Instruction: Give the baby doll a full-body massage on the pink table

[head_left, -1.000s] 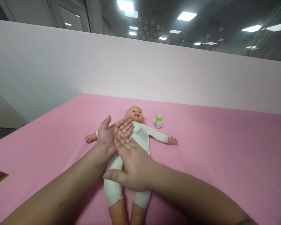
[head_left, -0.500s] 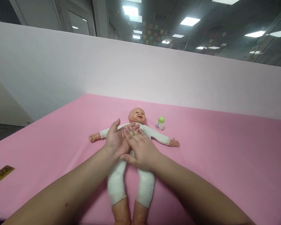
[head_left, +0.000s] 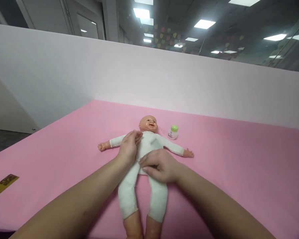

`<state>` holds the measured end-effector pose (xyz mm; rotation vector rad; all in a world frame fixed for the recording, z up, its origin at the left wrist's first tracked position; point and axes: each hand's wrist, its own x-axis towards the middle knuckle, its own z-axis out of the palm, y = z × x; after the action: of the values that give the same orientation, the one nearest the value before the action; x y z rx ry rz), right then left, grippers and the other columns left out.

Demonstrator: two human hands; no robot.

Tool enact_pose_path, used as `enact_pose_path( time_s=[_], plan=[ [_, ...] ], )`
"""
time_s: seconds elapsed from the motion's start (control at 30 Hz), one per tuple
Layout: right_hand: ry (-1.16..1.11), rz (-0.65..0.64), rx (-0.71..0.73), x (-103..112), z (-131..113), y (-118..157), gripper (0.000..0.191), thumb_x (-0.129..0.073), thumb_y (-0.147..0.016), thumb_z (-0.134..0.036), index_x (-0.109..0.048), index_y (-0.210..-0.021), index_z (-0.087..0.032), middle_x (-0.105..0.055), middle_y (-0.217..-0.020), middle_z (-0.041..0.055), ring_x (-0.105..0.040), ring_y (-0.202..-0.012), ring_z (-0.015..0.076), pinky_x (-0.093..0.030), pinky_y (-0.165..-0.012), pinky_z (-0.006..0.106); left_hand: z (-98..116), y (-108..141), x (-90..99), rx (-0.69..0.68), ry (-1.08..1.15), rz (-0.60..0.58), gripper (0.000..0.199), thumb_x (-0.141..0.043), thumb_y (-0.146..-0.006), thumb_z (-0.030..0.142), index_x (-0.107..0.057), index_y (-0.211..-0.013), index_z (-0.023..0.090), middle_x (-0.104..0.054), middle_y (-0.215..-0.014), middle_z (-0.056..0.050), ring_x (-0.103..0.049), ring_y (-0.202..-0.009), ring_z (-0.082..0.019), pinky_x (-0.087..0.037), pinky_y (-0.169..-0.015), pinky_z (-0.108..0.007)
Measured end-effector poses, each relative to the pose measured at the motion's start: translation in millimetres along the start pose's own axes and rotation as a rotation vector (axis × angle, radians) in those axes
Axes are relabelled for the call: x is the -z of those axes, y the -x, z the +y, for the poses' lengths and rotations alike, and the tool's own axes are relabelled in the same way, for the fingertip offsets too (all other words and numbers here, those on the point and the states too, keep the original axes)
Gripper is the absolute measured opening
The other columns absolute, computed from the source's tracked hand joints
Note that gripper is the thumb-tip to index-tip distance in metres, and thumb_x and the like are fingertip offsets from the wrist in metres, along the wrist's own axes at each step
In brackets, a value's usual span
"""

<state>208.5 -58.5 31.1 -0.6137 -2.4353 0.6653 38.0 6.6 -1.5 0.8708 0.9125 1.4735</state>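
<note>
Head view: two hands on a baby doll

At frame centre, a baby doll (head_left: 149,142) in a white suit lies face up on a pink mat (head_left: 239,159). The left hand (head_left: 129,147) rests flat on its chest, holding nothing. The right hand (head_left: 160,167) presses its belly, fingers curled. A small green-capped bottle (head_left: 173,132) stands beside the head.
</note>
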Motion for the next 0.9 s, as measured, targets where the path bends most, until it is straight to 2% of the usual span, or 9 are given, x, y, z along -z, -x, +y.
enact_pose_path(
  time_s=[0.07, 0.13, 0.27, 0.37, 0.5, 0.6, 0.7, 0.83, 0.9],
  plan=[
    [0.03, 0.066, -0.004, -1.7, 20.3, 2.7, 0.025, -0.06, -0.1, -0.027, -0.077, -0.119, -0.022, -0.079, -0.122, 0.0079, -0.072, -0.122, 0.0255, -0.055, -0.108, 0.042, -3.7, -1.9, 1.0, -0.02, -0.022, -0.001, 0.033, -0.061, -0.099, 0.047, -0.075, -0.101, 0.018, -0.076, -0.121, -0.013, -0.067, -0.126, -0.028, -0.049, -0.114, -0.045],
    [0.12, 0.079, -0.063, 1.4, 38.1, 5.4, 0.039, -0.06, -0.103, -0.034, -0.069, -0.139, -0.022, -0.071, -0.14, 0.0101, -0.062, -0.137, 0.0275, -0.045, -0.122, 0.048, -6.7, -3.3, 2.2, -0.026, -0.042, -0.01, 0.033, -0.06, -0.099, 0.047, -0.075, -0.101, 0.018, -0.075, -0.121, -0.013, -0.066, -0.127, -0.028, -0.048, -0.114, -0.045],
    [0.3, 0.017, -0.268, 11.5, 62.9, 7.7, 0.063, -0.056, -0.106, -0.052, -0.049, -0.161, -0.021, -0.047, -0.165, 0.012, -0.036, -0.158, 0.0308, -0.025, -0.132, 0.056, -10.5, -3.6, 4.2, -0.011, -0.1, -0.054, 0.032, -0.061, -0.098, 0.048, -0.076, -0.105, 0.02, -0.074, -0.125, -0.012, -0.064, -0.13, -0.028, -0.045, -0.116, -0.044],
    [0.342, 0.023, -0.394, 15.9, 75.6, 8.9, 0.07, -0.048, -0.108, -0.059, -0.043, -0.164, -0.017, -0.037, -0.171, 0.0129, -0.027, -0.162, 0.0299, -0.024, -0.132, 0.053, -12.1, -3.3, 5.3, -0.029, -0.147, -0.107, 0.03, -0.064, -0.096, 0.048, -0.076, -0.104, 0.021, -0.074, -0.125, -0.01, -0.063, -0.129, -0.027, -0.044, -0.116, -0.042],
    [0.346, 0.089, -0.593, 19.6, 85.5, 14.2, 0.073, -0.042, -0.108, -0.062, -0.041, -0.165, -0.017, -0.039, -0.17, 0.0139, -0.036, -0.158, 0.0327, -0.032, -0.127, 0.052, -2.8, -2.2, 8.6, -0.089, -0.331, -0.179, 0.036, -0.065, -0.095, 0.055, -0.077, -0.102, 0.022, -0.076, -0.116, -0.009, -0.067, -0.118, -0.032, -0.047, -0.111, -0.046],
    [0.332, 0.106, -0.661, 22.8, 85.3, 18.1, 0.064, -0.039, -0.109, -0.062, -0.049, -0.16, -0.023, -0.058, -0.157, 0.0123, -0.056, -0.141, 0.0347, -0.043, -0.114, 0.049, 20.3, 4.8, 13.9, -0.207, -0.645, -0.379, 0.032, -0.074, -0.088, 0.049, -0.08, -0.108, 0.025, -0.078, -0.113, -0.009, -0.069, -0.111, -0.037, -0.047, -0.109, -0.051],
    [0.31, 0.116, -0.65, 24.9, 82.1, 19.7, 0.06, -0.038, -0.11, -0.062, -0.055, -0.155, -0.026, -0.067, -0.145, 0.0103, -0.064, -0.129, 0.0336, -0.048, -0.104, 0.045, 47.3, 21.7, 21.0, -0.32, -0.862, -0.655, 0.038, -0.082, -0.081, 0.039, -0.082, -0.118, 0.029, -0.078, -0.119, -0.01, -0.069, -0.114, -0.043, -0.044, -0.113, -0.057],
    [0.302, 0.138, -0.62, 25.9, 82.0, 20.1, 0.058, -0.041, -0.109, -0.061, -0.054, -0.154, -0.028, -0.068, -0.144, 0.009, -0.065, -0.127, 0.0329, -0.048, -0.102, 0.044, 62.0, 47.8, 34.0, -0.415, -0.931, -1.002, 0.05, -0.07, -0.093, 0.032, -0.07, -0.144, 0.036, -0.07, -0.143, -0.006, -0.062, -0.134, -0.04, -0.039, -0.121, -0.056],
    [0.283, 0.146, -0.592, 26.5, 84.3, 20.8, 0.056, -0.045, -0.108, -0.06, -0.056, -0.152, -0.029, -0.07, -0.14, 0.0084, -0.066, -0.124, 0.032, -0.048, -0.101, 0.043, 58.5, 53.1, 40.8, -0.429, -0.962, -1.097, 0.059, -0.065, -0.097, 0.032, -0.058, -0.155, 0.037, -0.059, -0.156, -0.004, -0.055, -0.145, -0.037, -0.034, -0.126, -0.055]
  ],
)
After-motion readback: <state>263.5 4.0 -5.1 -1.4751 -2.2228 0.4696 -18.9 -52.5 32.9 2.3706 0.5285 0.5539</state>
